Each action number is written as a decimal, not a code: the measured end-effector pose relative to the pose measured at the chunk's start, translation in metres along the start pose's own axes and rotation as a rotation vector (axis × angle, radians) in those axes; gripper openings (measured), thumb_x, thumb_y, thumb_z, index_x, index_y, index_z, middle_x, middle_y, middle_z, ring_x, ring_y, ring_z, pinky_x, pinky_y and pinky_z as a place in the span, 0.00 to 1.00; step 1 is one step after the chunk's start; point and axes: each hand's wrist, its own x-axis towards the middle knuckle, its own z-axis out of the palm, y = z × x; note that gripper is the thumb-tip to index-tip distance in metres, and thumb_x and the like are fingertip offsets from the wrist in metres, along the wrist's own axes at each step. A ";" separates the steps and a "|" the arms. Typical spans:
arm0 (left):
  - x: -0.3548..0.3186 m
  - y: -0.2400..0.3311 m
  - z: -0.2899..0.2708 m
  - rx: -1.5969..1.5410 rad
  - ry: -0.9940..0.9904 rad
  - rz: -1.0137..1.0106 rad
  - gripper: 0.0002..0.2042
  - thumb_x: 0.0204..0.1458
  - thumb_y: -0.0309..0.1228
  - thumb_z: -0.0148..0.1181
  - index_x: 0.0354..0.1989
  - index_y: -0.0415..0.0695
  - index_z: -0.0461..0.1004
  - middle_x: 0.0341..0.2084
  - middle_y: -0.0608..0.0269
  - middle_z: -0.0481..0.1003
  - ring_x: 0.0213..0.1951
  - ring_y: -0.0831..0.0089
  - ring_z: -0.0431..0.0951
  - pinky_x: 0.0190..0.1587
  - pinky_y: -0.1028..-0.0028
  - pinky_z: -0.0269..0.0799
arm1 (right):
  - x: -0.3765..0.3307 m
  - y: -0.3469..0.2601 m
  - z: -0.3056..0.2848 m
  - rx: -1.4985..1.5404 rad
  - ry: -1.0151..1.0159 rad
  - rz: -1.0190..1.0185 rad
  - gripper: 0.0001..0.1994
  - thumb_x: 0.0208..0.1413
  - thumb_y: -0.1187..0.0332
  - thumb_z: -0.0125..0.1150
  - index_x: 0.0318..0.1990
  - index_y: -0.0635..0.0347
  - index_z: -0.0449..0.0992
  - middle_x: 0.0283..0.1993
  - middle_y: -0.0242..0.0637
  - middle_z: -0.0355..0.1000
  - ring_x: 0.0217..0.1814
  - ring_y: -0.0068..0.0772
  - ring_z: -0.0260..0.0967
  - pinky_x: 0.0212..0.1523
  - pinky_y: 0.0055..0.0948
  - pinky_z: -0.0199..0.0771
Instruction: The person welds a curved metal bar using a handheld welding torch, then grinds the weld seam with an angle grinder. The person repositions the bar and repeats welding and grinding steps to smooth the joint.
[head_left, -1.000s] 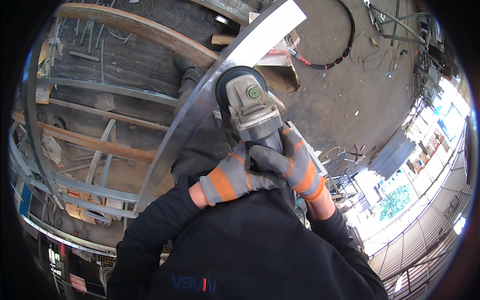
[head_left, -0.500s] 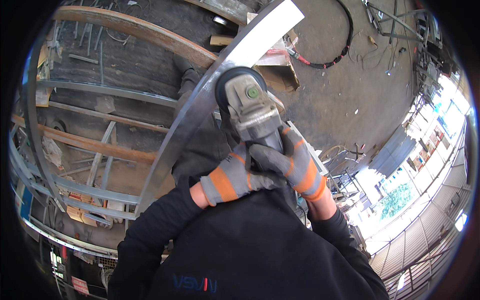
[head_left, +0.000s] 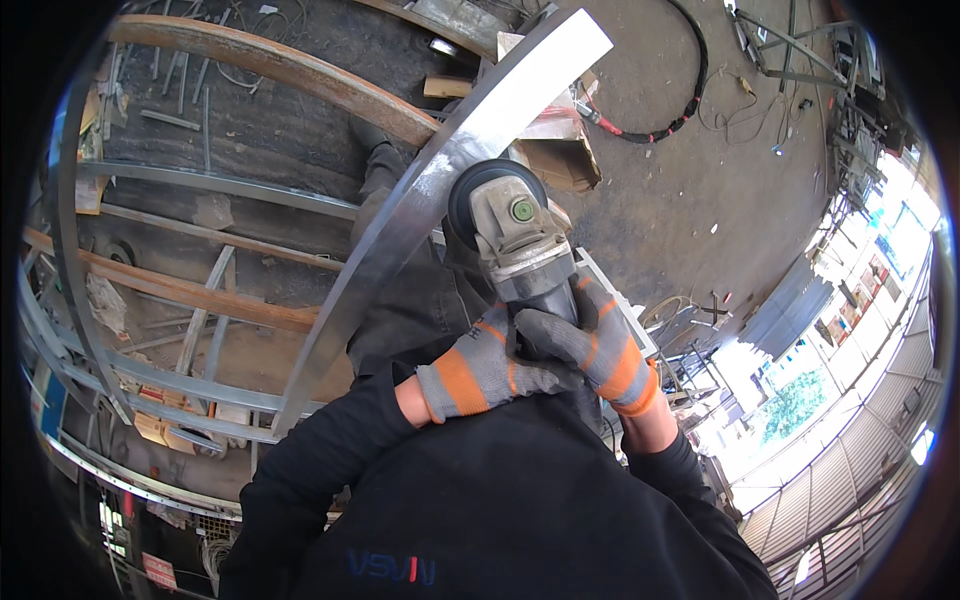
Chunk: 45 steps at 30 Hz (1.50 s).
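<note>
In front of my body I hold an angle grinder [head_left: 525, 245] with a grey metal head, a green button and a round dark disc [head_left: 462, 205]. My left hand [head_left: 490, 370], in a grey and orange glove, is closed around the lower body of the tool. Gloved the same way, my right hand [head_left: 590, 345] grips the body from the other side. The disc lies at the right edge of a shiny metal bar [head_left: 400, 225] that slants from upper right to lower left. Whether disc and metal touch, I cannot tell.
Left of the bar stands a frame of metal rails [head_left: 230, 185] and rusty beams [head_left: 280, 70]. A cardboard box [head_left: 560, 160] lies beyond the grinder. On the floor at upper right is a thick black hose [head_left: 695, 80]. Metal scrap [head_left: 790, 45] is piled farther right.
Both my hands and the angle grinder have shifted down and slightly right, drawing the disc back from over the bar to its right edge. My grip is the same.
</note>
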 end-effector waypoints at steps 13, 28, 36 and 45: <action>0.002 0.004 -0.006 -0.105 -0.025 -0.069 0.33 0.52 0.29 0.89 0.67 0.42 0.80 0.63 0.61 0.82 0.66 0.70 0.80 0.68 0.65 0.78 | 0.008 0.017 0.005 -0.110 0.040 -0.133 0.25 0.56 0.68 0.75 0.62 0.33 0.90 0.51 0.51 0.74 0.48 0.55 0.79 0.45 0.44 0.81; 0.002 0.009 -0.004 -0.045 -0.034 -0.131 0.34 0.51 0.33 0.89 0.67 0.42 0.80 0.67 0.59 0.80 0.70 0.65 0.77 0.74 0.60 0.72 | 0.016 0.009 -0.013 -0.623 -0.057 -0.510 0.22 0.61 0.64 0.78 0.61 0.58 0.85 0.54 0.48 0.79 0.54 0.42 0.82 0.54 0.40 0.82; -0.004 -0.002 -0.010 -0.021 -0.008 -0.124 0.31 0.53 0.32 0.88 0.65 0.41 0.83 0.66 0.59 0.81 0.70 0.64 0.79 0.73 0.61 0.74 | 0.022 0.007 -0.005 -0.395 -0.011 -0.468 0.22 0.57 0.66 0.77 0.61 0.48 0.88 0.48 0.49 0.77 0.47 0.50 0.81 0.47 0.43 0.83; -0.014 -0.009 -0.007 0.112 -0.036 -0.101 0.33 0.53 0.30 0.87 0.68 0.41 0.79 0.64 0.59 0.81 0.67 0.67 0.79 0.69 0.63 0.77 | 0.018 0.019 -0.005 -0.211 -0.025 -0.412 0.20 0.58 0.70 0.74 0.59 0.45 0.88 0.54 0.48 0.76 0.52 0.51 0.80 0.48 0.43 0.83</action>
